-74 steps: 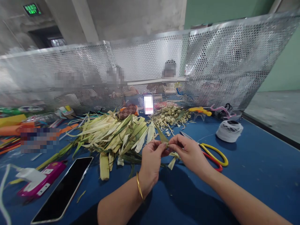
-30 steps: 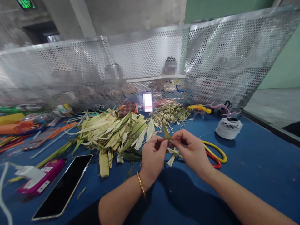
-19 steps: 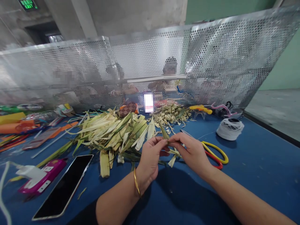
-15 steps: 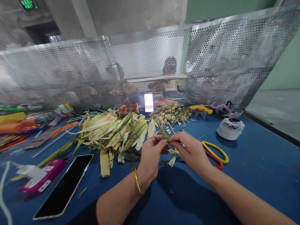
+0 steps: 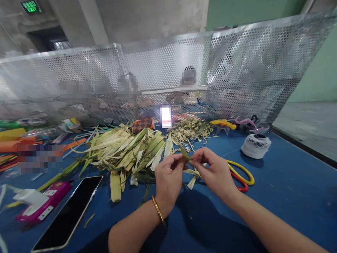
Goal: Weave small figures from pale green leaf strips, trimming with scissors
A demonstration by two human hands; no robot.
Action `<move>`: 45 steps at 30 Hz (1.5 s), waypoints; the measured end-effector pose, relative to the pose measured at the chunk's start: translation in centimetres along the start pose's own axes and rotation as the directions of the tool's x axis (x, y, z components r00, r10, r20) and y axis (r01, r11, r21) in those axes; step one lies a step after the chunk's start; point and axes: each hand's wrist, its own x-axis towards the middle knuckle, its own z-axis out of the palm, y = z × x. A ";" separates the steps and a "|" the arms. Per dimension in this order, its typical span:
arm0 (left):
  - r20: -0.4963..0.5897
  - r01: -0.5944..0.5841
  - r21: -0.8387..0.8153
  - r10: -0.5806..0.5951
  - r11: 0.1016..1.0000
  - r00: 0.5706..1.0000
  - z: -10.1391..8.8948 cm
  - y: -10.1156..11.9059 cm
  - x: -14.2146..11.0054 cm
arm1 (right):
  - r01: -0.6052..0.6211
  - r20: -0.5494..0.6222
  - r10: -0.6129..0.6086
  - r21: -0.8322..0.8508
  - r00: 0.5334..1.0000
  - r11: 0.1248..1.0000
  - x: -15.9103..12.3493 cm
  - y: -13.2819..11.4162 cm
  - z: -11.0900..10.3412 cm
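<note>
Both hands meet over the blue table at a narrow green corn husk strip, its tip pointing up and away. Thumb and fingers of my left hand pinch it from the left; a gold bangle rings that wrist. From the right, the fingertips of my right hand are closed on the same strip. A pale knotted husk piece shows below and between the hands. Behind my left hand spreads a heap of corn husks. Scissors with yellow and red handles lie partly hidden beyond my right hand.
A white thread roll stands at right. Husk scraps and a yellow-orange tool lie near the perforated metal screen. At left are a phone, a magenta power strip and orange material. People sit behind the screen.
The view has shifted slightly. My left hand has turned a little more upright, its fingers closing nearer the strip's middle. Both hands still pinch the husk strip.
</note>
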 end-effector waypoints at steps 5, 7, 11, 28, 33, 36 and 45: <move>0.059 -0.100 0.112 0.094 0.989 0.994 -0.1 -0.1 -0.2 | -0.082 0.009 0.081 0.058 0.997 0.995 0.3 0.1 -0.2; 0.059 -0.031 0.075 0.026 0.997 0.998 0.0 0.1 -0.1 | -0.071 0.032 0.070 0.027 0.997 0.997 0.3 0.3 -0.3; 0.066 0.226 -0.117 -0.219 0.967 0.973 0.0 0.7 0.4 | 0.019 0.065 -0.016 -0.046 0.998 0.999 0.3 0.6 -0.4; 0.148 0.309 -0.260 -0.278 0.915 0.949 -0.1 0.9 0.9 | 0.106 0.080 -0.097 -0.113 0.992 0.988 0.4 1.0 -0.4; 0.187 0.210 -0.155 -0.180 0.965 0.966 -0.3 0.8 0.8 | 0.061 0.085 -0.057 -0.041 0.995 0.997 0.4 1.0 -0.5; 0.220 0.181 -0.130 -0.149 0.975 0.964 -0.5 0.9 0.8 | -0.016 0.086 0.012 0.049 0.996 0.999 0.5 0.9 -0.5; 0.221 0.190 -0.087 -0.167 0.978 0.961 -0.5 1.1 1.0 | 0.038 0.058 -0.038 0.009 0.998 0.999 0.1 0.9 -0.3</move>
